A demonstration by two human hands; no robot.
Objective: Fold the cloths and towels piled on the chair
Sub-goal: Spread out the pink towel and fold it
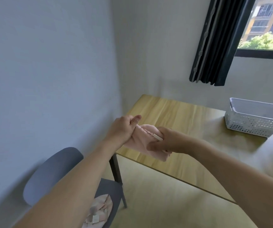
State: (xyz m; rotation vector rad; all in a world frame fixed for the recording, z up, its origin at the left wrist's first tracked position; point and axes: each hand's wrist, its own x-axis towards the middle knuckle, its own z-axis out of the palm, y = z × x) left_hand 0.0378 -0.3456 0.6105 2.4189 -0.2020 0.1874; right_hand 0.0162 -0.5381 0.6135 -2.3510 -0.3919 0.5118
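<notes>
A bunched pale pink towel (pixel 140 139) is held in the air over the near left corner of the wooden table (pixel 181 116). My left hand (pixel 122 127) grips its left end, thumb pointing up. My right hand (pixel 163 140) grips its right end, fingers curled round the fabric. Low on the left stands the grey chair (pixel 53 170). On its seat lies a pile of pale pink cloths (pixel 98 213), partly hidden behind my left forearm.
A white perforated plastic basket (pixel 254 119) sits at the table's far right. A plain wall runs close along the left. A dark curtain (pixel 214 43) hangs beside the window at the back. A black table leg (pixel 115 168) stands next to the chair.
</notes>
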